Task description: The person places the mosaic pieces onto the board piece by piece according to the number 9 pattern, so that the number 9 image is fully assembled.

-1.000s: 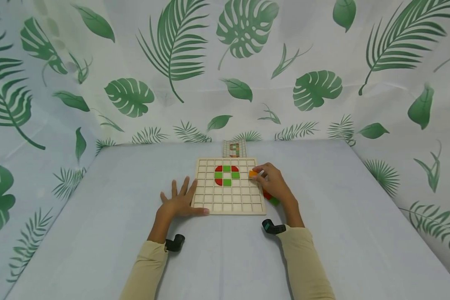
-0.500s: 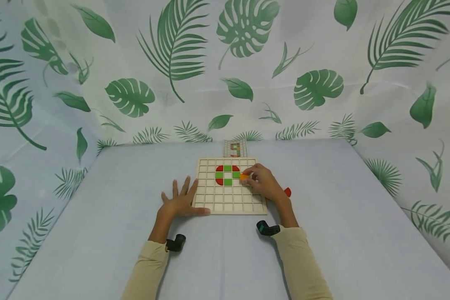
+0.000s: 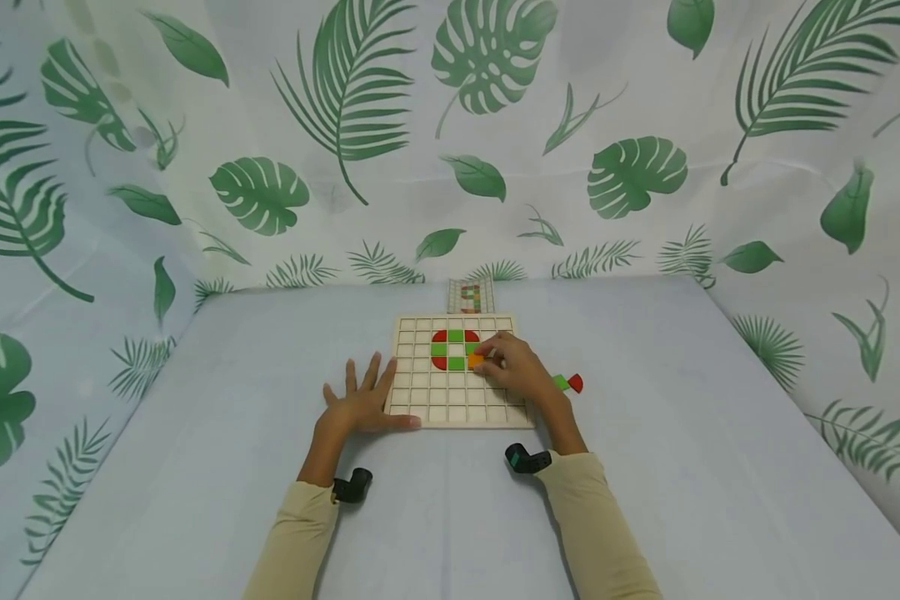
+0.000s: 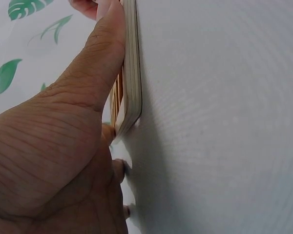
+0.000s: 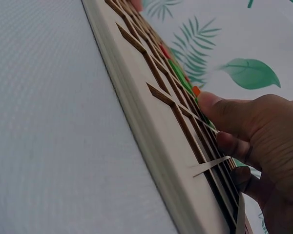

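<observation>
Between thumb and fingertips of the right hand [image 3: 516, 368], an orange tile [image 3: 475, 362] is pinched at the near right corner of a red-and-green tile ring [image 3: 456, 336] on a gridded board [image 3: 456, 398]. The left hand [image 3: 358, 410], fingers spread, touches the board's left side. Loose red and green pieces [image 3: 576, 383] lie past its right edge; a card [image 3: 454, 293] sits beyond.

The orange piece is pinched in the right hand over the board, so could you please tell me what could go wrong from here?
The orange piece could nudge the green piece just to its left out of line. The right hand, on drawing back, might brush the loose green piece and loose red piece close beside it. The board could shift if the left hand, at its near left corner, eased off.
</observation>
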